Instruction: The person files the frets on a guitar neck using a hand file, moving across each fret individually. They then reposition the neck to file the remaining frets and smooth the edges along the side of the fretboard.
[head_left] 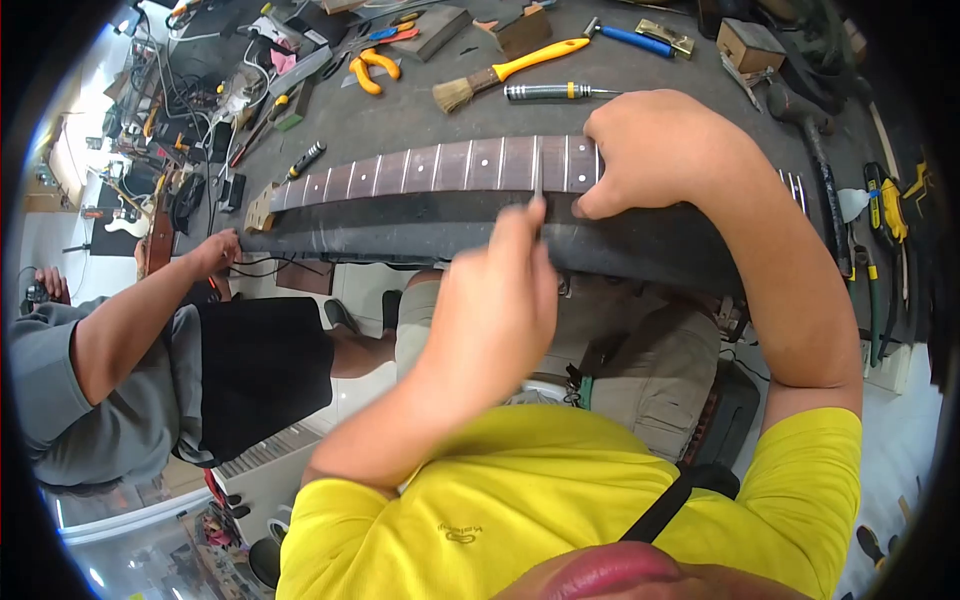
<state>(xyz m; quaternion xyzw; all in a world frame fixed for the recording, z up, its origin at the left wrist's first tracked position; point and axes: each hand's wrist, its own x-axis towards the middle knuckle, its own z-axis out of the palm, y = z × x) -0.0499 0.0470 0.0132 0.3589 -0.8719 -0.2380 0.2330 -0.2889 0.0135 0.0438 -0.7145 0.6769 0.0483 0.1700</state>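
A guitar neck with a dark fretboard, metal frets and dot inlays lies across the bench, its pale headstock to the left. My left hand, blurred by motion, is closed around a slim grey metal tool that looks like a narrow file. The tool's blade lies across the fretboard along a fret. Farther right, my right hand grips the neck from above, thumb on the near edge and fingers on the far edge. It hides part of the fretboard.
Beyond the neck lie a yellow-handled brush, a screwdriver, orange pliers and a blue-handled hammer. Yellow-and-black tools are at the right. At left, another person's hand rests at the bench edge.
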